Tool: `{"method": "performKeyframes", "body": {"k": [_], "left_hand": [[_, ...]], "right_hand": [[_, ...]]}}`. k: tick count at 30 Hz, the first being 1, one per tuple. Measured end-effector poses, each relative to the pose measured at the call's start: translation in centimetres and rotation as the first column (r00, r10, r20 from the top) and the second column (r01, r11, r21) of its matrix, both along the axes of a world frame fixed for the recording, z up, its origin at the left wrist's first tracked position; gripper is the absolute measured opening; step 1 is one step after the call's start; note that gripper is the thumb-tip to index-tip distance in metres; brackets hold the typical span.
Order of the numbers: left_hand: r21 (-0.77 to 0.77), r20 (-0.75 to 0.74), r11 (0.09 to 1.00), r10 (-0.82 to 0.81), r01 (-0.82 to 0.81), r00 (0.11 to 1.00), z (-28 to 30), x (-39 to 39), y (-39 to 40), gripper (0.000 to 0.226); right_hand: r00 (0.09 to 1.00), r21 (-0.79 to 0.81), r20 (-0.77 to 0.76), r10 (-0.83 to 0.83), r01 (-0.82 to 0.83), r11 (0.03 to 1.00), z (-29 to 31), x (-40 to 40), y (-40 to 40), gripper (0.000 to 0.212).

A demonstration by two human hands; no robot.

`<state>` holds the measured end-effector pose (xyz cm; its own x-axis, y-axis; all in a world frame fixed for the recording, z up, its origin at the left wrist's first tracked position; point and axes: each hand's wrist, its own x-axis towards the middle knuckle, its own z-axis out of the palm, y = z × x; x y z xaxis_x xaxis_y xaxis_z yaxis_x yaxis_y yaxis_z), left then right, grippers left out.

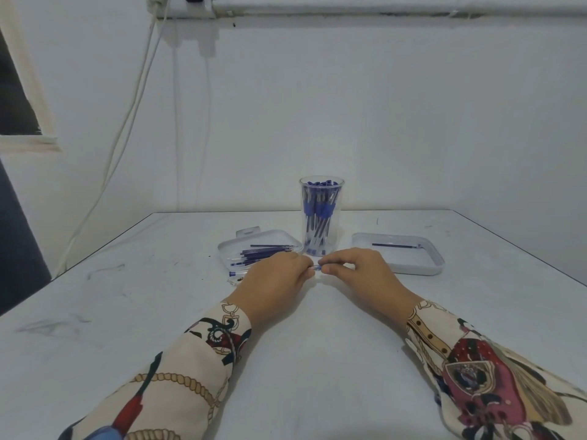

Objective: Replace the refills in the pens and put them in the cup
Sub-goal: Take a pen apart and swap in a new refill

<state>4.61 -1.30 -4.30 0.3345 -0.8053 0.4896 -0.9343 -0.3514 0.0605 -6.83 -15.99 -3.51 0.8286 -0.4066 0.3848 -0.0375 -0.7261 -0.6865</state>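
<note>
My left hand and my right hand meet in the middle of the table, both pinched on one pen. Only a short clear and blue piece of the pen shows between the fingertips. Just behind the hands stands a clear cup packed with several blue pens. Left of the cup, a shallow clear tray holds several blue refills. On the right, a white tray holds a single refill.
A blue pen cap and a small clear part lie on the table beside the left tray. The white table meets a wall at the back. Cables hang down the wall at the left.
</note>
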Motion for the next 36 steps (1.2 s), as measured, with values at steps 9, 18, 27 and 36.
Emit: {"method": "performKeyframes", "body": {"k": [9, 18, 27, 36], "left_hand": [[-0.046, 0.196, 0.999, 0.012, -0.003, 0.981, -0.2, 0.0, 0.2, 0.031], [-0.099, 0.199, 0.995, 0.004, 0.016, 0.98, -0.2, 0.7, 0.4, 0.038], [-0.034, 0.078, 0.999, 0.039, -0.037, 0.996, 0.3, 0.2, 0.4, 0.03], [-0.025, -0.121, 0.988, 0.149, -0.153, 0.981, 1.1, 0.1, 0.8, 0.028]], "right_hand": [[1.0, 0.048, 0.023, 0.019, -0.02, 0.999, 0.0, 0.1, 0.1, 0.009], [1.0, 0.067, 0.015, 0.025, -0.026, 0.997, 0.1, -0.2, 0.1, 0.01], [1.0, 0.036, 0.013, -0.008, 0.008, 0.999, 0.0, -0.2, -0.2, 0.009], [0.991, -0.02, 0.018, -0.134, 0.134, 0.991, -0.4, 0.3, -1.5, 0.009]]}}
